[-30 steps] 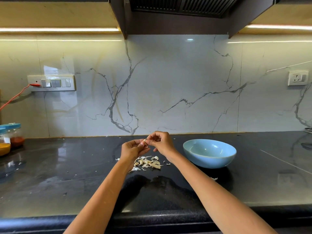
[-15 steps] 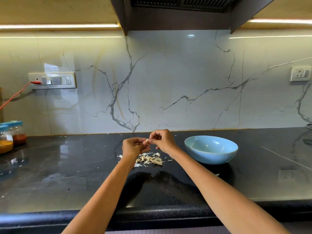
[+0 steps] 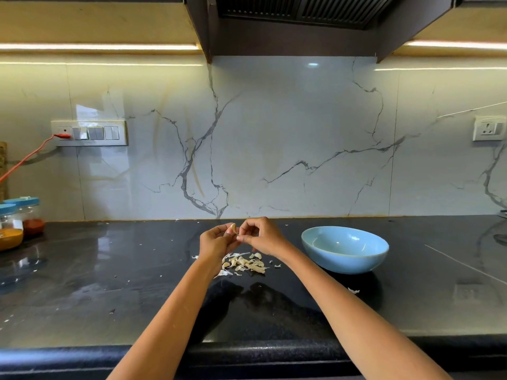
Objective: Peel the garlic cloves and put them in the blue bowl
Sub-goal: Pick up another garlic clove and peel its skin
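Note:
My left hand point(image 3: 215, 241) pinches a pale garlic clove point(image 3: 232, 228) between its fingertips, held above the black counter. Right beside it, my right hand point(image 3: 263, 235) has its thumb and fingers pinched against the clove's lower end, on its skin as far as I can tell. Below both hands lies a small heap of garlic cloves and papery skins point(image 3: 245, 263). The blue bowl point(image 3: 345, 249) stands on the counter to the right of my right hand; a small pale piece shows inside it near the far wall.
Two blue-lidded spice jars point(image 3: 16, 223) stand at the far left against the marble wall. Skin flakes point(image 3: 353, 291) are scattered over the counter point(image 3: 109, 270). A red cable runs from the left wall socket point(image 3: 64, 136). The counter's front edge runs below my forearms.
The camera view has shifted slightly. Both hands stay together at the clove, and its pale tip now shows more clearly above my left fingers.

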